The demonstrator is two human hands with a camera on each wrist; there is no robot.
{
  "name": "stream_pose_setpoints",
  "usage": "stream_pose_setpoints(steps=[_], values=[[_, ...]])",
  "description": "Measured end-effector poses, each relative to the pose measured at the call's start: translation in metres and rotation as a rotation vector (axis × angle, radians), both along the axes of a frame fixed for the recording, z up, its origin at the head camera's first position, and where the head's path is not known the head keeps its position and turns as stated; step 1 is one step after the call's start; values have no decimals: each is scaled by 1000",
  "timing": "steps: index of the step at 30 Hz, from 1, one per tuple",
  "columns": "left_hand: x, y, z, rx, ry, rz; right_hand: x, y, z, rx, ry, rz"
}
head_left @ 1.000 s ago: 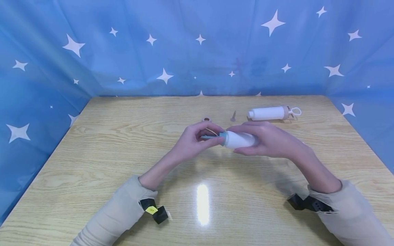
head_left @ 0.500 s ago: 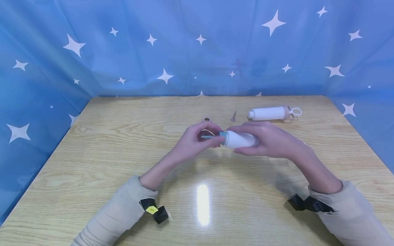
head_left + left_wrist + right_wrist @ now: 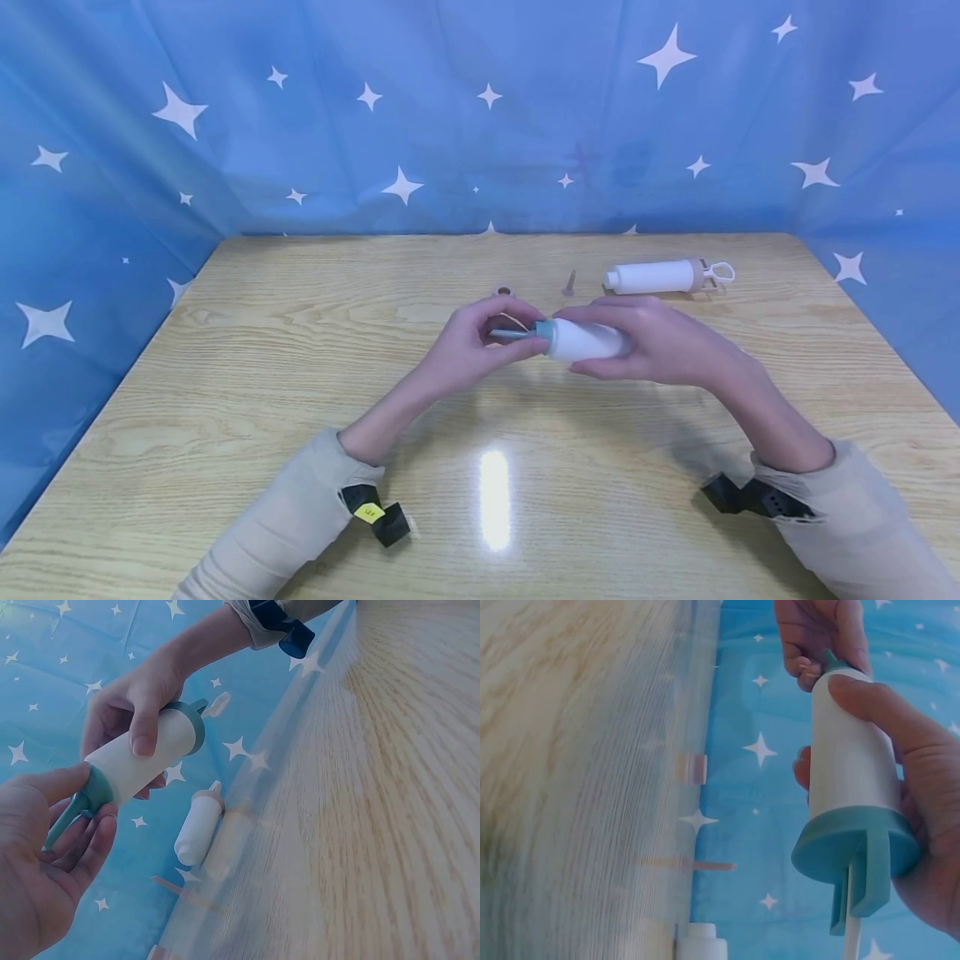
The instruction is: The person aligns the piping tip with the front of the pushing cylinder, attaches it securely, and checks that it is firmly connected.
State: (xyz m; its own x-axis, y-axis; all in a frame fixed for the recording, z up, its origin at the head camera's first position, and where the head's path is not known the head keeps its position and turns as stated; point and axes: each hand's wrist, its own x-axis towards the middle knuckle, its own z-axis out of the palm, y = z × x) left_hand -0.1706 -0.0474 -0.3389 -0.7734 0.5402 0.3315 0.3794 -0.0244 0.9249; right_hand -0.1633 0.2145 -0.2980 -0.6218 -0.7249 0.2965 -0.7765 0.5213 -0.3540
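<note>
My right hand (image 3: 660, 342) grips the white barrel (image 3: 851, 757) of an icing syringe, held above the table and lying nearly level. On its left end, my left hand (image 3: 468, 346) pinches the teal nozzle cap (image 3: 94, 791) between thumb and fingers, with the narrow nozzle pointing back into the palm. At the other end are a teal collar (image 3: 855, 844) with finger grips and a thin white plunger rod (image 3: 853, 941). In the head view, the right hand hides that end.
Behind the hands lies a second white syringe (image 3: 652, 277) with a pink collar and a loop handle. Left of it are a small pink nozzle (image 3: 568, 283) and a pink ring-shaped cap (image 3: 504, 292). A starry blue curtain (image 3: 480, 117) borders the wooden table (image 3: 262, 333).
The left thumb and fingers shift slightly around the teal cap, and the nozzle shows a little differently. The right hand and barrel stay in place.
</note>
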Motion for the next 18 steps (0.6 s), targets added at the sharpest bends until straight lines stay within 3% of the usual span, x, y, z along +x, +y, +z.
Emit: stream_pose_setpoints(steps=[18], values=[[1, 1, 1, 26, 74, -6, 0, 1, 1, -14, 23, 9]])
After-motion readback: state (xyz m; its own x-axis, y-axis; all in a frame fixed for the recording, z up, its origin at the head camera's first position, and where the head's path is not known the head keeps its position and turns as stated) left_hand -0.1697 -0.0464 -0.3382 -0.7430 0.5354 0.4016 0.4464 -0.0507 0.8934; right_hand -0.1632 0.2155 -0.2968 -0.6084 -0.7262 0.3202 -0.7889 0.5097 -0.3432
